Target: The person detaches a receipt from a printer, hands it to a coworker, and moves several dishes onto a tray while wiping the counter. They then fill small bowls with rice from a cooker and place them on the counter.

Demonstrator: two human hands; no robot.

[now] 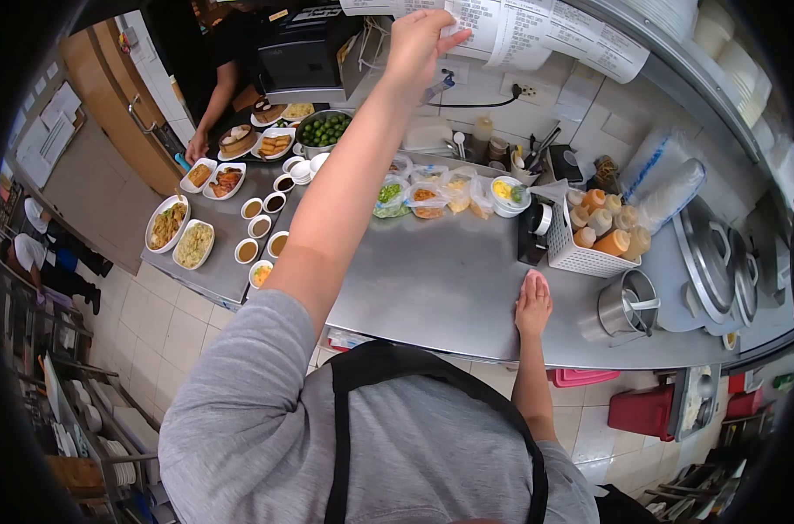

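My left hand (425, 44) is raised at the top, fingers pinched on one of the printed paper slips (510, 31) hanging from the shelf edge. Low on the steel counter (414, 288), my right hand (533, 306) rests with a pink cloth (534, 281) under its fingers. Just beyond it stands a small black device (531, 240), beside a white basket (589, 255) of sauce bottles. Bagged ingredients (428, 196) and a white tub (509, 196) line the back of the counter.
Plated dishes (165, 225) and sauce cups (247, 251) stand at the left, near a bowl of limes (324, 129). Another person's hand (198, 145) reaches in there. A metal pot (626, 306) and large lids (707, 258) are at the right.
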